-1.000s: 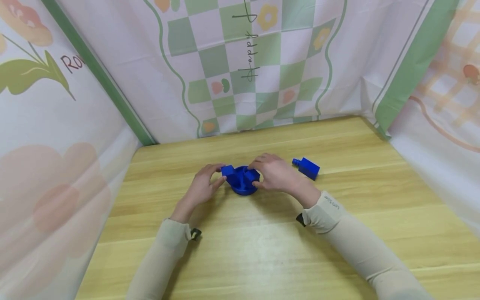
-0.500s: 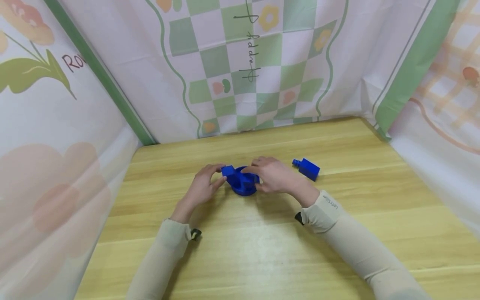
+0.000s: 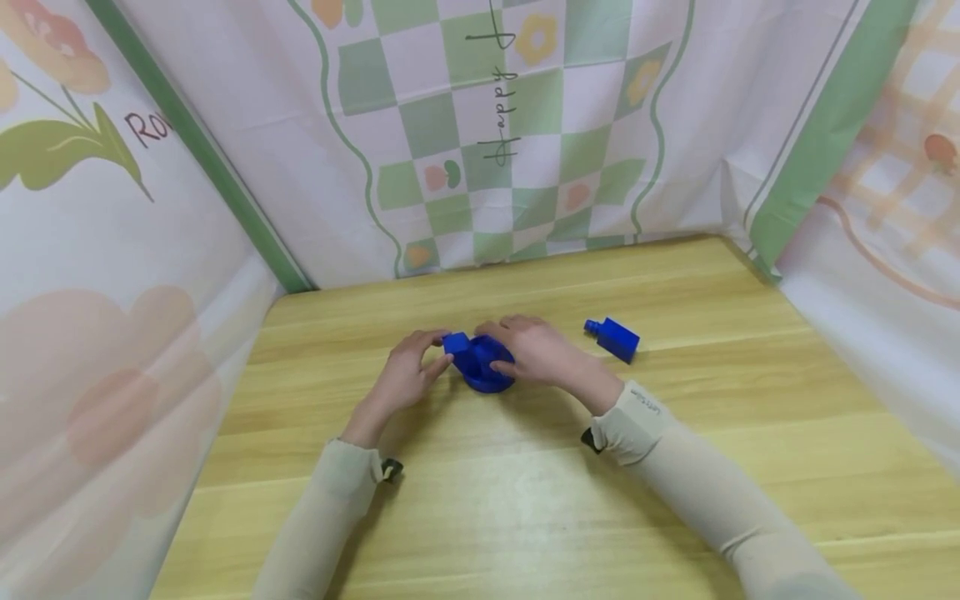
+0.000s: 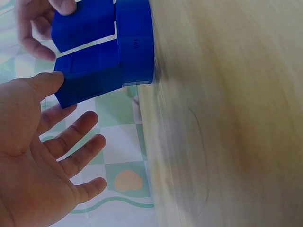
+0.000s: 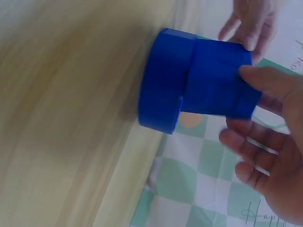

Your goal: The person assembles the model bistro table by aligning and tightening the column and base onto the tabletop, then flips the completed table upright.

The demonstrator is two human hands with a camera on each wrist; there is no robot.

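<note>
A round blue base (image 3: 487,386) with raised walls stands on the table. Two blue box-shaped pieces stick up from it, slightly tilted apart in the left wrist view. My left hand (image 3: 405,371) pinches the left piece (image 4: 90,73) between thumb and index finger, the other fingers spread loose. My right hand (image 3: 543,350) grips the right piece (image 5: 218,78) near its upper end, thumb on one side and fingers on the other. The lower ends of both pieces are hidden inside the base.
A blue rectangular bottle (image 3: 617,339) with a ridged neck lies on its side to the right, neck pointing left. The wood-grain table (image 3: 510,500) is bordered by a patterned curtain (image 3: 525,125) behind and hangings at both sides.
My right hand has shifted its fingers and moved slightly left over the base, the right piece turning with it. My left hand and the loose bottle stay where they were.
</note>
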